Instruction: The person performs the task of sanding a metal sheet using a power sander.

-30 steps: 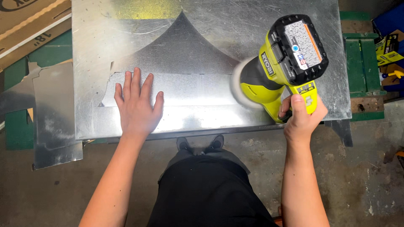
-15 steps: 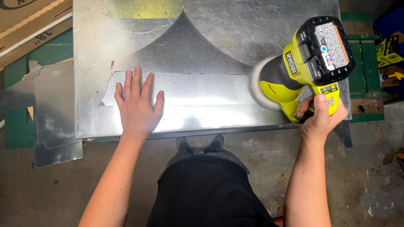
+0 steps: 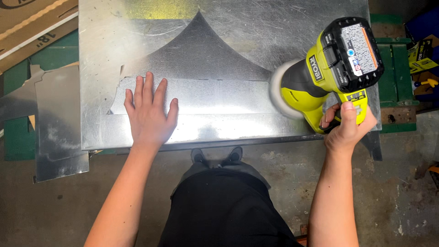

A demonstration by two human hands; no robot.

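Nearest of all, the person's dark apron or trousers [image 3: 224, 206] fill the bottom middle of the view, with the toes of two dark shoes [image 3: 217, 155] poking out on the stained concrete floor [image 3: 402, 201] just under the bench edge. Both bare forearms reach up from there.

The left hand [image 3: 148, 114] lies flat, palm down, fingers spread and a little apart, pressing on the near part of the large galvanised metal sheet [image 3: 137, 32]. It grips nothing; it simply rests on the bright strip that runs across the sheet's near portion, close to the near edge.

The right hand [image 3: 347, 126] is closed tight around the handle of a lime-green and black cordless polisher [image 3: 329, 77], thumb up along the grip and fingers wrapped underneath. The tool sits over the sheet's right side, near the near-right corner, its battery pack towards the viewer. Its round white pad [image 3: 279, 89] looks blurred and meets the sheet surface at the right end of the bright strip.

Farther in, the middle of the sheet carries a darker, duller patch [image 3: 201, 55] shaped like a pointed arch, its tip towards the far edge, with shinier mottled metal around it.

To the left, a smaller scrap of sheet metal [image 3: 57, 123] lies beside the big sheet, over a green frame [image 3: 18, 137]. Beyond that, at the far left, sits flattened brown cardboard [image 3: 27, 23]. On the right, green framing [image 3: 395, 68] shows past the polisher, with blue and yellow items [image 3: 423, 50] at the far right edge.
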